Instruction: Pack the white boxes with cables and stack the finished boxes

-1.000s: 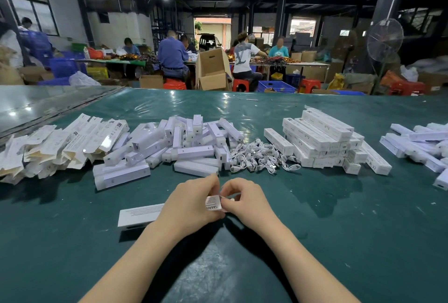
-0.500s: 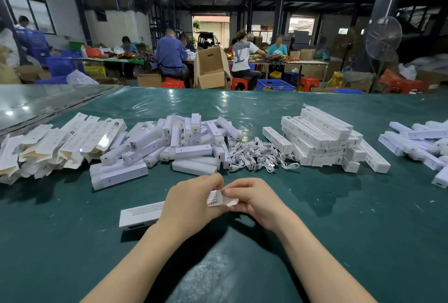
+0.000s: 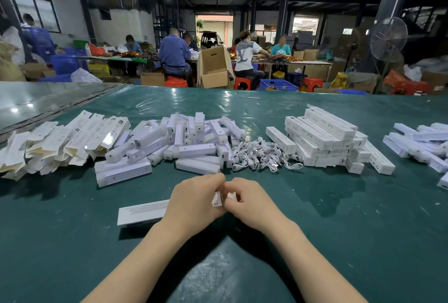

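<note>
You had both hands together low on the green table (image 3: 72,254), working on one white box (image 3: 143,211). Your left hand (image 3: 194,200) was curled over the box near its right end. The rest of the box stuck out flat to the left of that hand, with its printed face up. Your right hand (image 3: 252,205) met the left one at that end, its fingertips bent inward and pinching the small end flap. I could not tell whether the flap was tucked in.

Just beyond your hands lay the loose heap of white cables (image 3: 259,154). Beyond your right hand and further to the right stood the stack of finished boxes (image 3: 324,137). Beyond your left hand was a jumbled pile of white items (image 3: 189,142). Well off to the left of that lay the flat unfolded cartons (image 3: 60,142).
</note>
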### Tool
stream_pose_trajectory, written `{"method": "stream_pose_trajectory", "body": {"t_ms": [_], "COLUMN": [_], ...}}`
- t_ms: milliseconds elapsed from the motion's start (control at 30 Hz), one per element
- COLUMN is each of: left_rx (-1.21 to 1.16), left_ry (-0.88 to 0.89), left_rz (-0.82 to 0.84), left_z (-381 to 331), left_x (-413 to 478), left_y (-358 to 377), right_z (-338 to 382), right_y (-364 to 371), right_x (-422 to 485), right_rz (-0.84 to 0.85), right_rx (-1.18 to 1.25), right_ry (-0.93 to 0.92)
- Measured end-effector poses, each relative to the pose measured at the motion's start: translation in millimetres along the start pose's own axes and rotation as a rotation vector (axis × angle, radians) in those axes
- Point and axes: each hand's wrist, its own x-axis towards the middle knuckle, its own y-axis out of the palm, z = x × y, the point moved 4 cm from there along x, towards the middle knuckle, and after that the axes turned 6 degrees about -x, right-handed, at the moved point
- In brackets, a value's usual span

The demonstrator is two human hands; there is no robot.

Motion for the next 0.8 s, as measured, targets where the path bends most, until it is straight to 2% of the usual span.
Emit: {"method": "stream_pose_trajectory", "body": {"t_ms": [67, 167, 233, 333, 567, 667, 800], "left_rx": [-0.027, -0.052, -0.053, -0.051, 0.053, 0.070, 0.080], "left_ry": [-0.023, -0.066, -0.066, -0.048, -0.202, -0.209, -0.224], "left_rz": [0.000, -0.054, -0.077, -0.045, 0.140, 0.126, 0.077], "left_z": [1.7, 5.2, 5.2, 6.4, 32.4, 31.5, 31.5], "left_x": [0.9, 2.8, 2.6, 3.7, 2.3, 0.9, 1.3], "left_y": [-0.1, -4.2, -6.1, -7.1, -6.7, -2.7, -3.8], "right_z": [1.6, -0.3, -2.1, -3.9, -46.4, -49.0, -42.0], "right_y": [1.6, 2.8, 4.0, 1.6, -22.6, -20.0, -15.7], "right_x": [-0.8, -0.3, 0.6, 0.7, -8.0, -8.9, -4.2], "right_rz": [-0.008, -0.082, -0.111, -0.191, -0.603, -0.598, -0.470], "right_rx": [0.093, 0.452, 0.584, 0.620, 0.514, 0.514, 0.902], "right_ry": [0.004, 0.111, 0.132, 0.141, 0.389, 0.382, 0.336]}}
